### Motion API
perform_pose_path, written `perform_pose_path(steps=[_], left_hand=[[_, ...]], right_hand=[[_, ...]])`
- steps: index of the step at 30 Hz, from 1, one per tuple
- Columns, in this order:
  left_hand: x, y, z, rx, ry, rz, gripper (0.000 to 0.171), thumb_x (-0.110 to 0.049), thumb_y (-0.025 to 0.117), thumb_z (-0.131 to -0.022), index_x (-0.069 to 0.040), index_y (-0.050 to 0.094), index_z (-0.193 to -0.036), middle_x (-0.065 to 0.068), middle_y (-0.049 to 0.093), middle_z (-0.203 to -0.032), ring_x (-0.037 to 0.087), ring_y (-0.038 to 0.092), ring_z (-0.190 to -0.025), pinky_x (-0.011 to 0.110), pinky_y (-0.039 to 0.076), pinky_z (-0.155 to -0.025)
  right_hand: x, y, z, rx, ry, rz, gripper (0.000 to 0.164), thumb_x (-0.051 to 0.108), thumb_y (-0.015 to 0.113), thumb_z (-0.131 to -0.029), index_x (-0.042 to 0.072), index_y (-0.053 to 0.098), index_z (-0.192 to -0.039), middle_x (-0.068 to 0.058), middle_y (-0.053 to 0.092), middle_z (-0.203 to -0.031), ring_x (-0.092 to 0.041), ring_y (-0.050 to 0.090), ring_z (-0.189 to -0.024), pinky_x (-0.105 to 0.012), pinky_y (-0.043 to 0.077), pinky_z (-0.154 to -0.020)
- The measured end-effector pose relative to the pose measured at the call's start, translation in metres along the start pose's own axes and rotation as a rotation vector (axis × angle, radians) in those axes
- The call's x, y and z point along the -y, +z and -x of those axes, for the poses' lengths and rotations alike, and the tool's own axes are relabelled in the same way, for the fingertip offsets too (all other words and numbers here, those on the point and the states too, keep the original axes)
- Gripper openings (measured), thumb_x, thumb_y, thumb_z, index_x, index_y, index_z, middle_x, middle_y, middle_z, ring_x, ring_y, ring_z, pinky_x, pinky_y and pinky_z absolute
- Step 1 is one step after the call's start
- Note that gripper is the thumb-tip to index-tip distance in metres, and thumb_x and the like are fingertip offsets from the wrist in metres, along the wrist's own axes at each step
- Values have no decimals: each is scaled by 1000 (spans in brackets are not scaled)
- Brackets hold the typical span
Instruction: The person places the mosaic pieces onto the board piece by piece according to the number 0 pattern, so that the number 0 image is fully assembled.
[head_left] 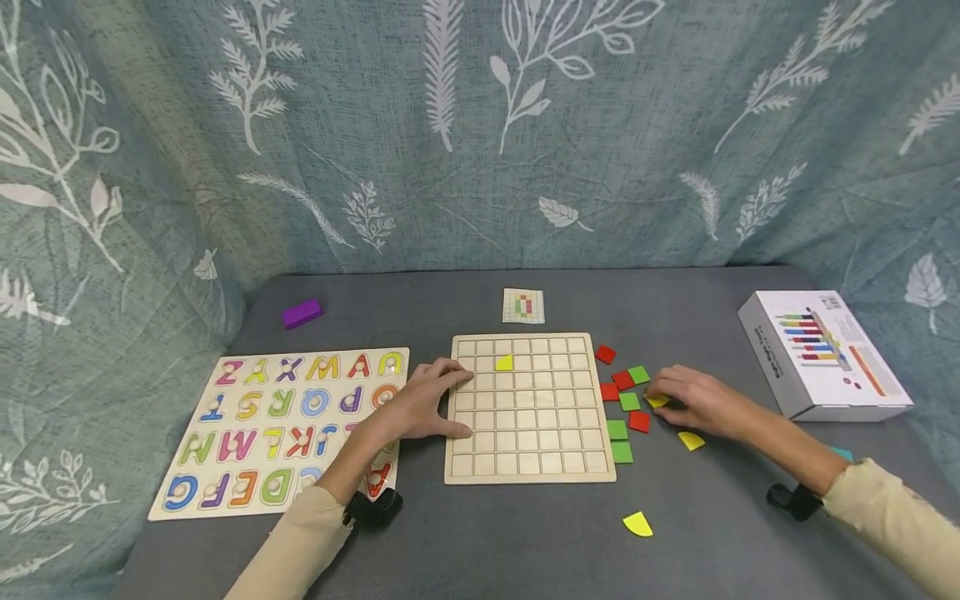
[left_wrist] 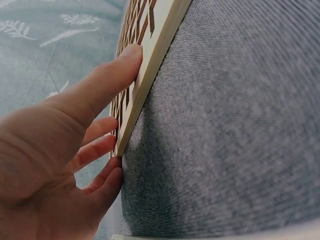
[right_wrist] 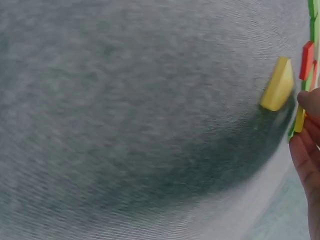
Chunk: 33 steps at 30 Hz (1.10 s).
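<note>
A wooden grid board (head_left: 530, 408) lies at the table's middle, with one yellow quarter-circle piece (head_left: 503, 362) in its upper rows. My left hand (head_left: 423, 402) rests on the board's left edge, thumb and fingertips touching the rim, as the left wrist view also shows. Right of the board, my right hand (head_left: 697, 398) pinches another yellow piece (head_left: 657, 401) between thumb and fingers. Beside that hand are red squares (head_left: 640, 421) and green squares (head_left: 617, 430). A loose yellow quarter-circle (head_left: 691, 440) lies just below it, and a further yellow quarter-circle (head_left: 637, 524) sits nearer the front.
Left of the board lies an alphabet puzzle (head_left: 255, 400), partly under my left forearm. A small pattern card (head_left: 523, 306) is behind the board. A purple block (head_left: 302, 314) stands at the back left, a white box (head_left: 828, 354) at the right. Leaf-patterned curtain (head_left: 480, 208) hangs behind.
</note>
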<state>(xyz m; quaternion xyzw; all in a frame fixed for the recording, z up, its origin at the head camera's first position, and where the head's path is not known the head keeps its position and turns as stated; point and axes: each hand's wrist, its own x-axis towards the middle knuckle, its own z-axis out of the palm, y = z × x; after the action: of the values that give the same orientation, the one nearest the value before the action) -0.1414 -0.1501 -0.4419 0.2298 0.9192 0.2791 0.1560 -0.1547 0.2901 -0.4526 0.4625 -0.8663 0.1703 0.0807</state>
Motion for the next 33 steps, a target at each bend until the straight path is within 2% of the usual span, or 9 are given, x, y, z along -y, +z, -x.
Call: perform_pose_path(steps=[6,12,20,26,33], left_hand=[[1,1,0,6,-6,-19,82,-44,80,-78,-14,45,-146,11,41,-144,34,36,-130,54,39,-101],[1,0,0,-2,-1,-17,82,-43,81,-77,-14,46,-146,10,42,-143,33,37,-128,54,40,-101],[1,-1,-1,-4,1,-22,82,-42,81,-77,-14,46,-146,10,42,-143,32,38,-127,53,40,-101],[2,-1,0,-7,16,-22,82,-42,80,-77,-12,45,-146,11,42,-142,33,37,-127,54,40,-100],[2,0,1,-7,9,-18,83,-43,81,-77,-13,45,-146,10,42,-143,32,37,-127,52,40,-101]], right_hand=[[7,-1,-11,-43,22,33,35,6,84,-69,8,73,-102,1,63,-95,-6,52,-82,-23,48,-67],[18,4,-33,-85,67,-28,31,6,82,-73,5,74,-103,-1,61,-92,-7,48,-75,-20,41,-61],[31,22,-80,-72,192,-130,25,14,80,-79,3,74,-101,-6,62,-91,-9,49,-67,-20,40,-57],[36,37,-113,-36,220,-148,25,17,77,-83,1,73,-103,-7,62,-90,-12,56,-73,-23,46,-62],[37,52,-138,-4,234,-171,22,16,75,-85,2,73,-101,-8,61,-88,-9,47,-65,-21,39,-58]])
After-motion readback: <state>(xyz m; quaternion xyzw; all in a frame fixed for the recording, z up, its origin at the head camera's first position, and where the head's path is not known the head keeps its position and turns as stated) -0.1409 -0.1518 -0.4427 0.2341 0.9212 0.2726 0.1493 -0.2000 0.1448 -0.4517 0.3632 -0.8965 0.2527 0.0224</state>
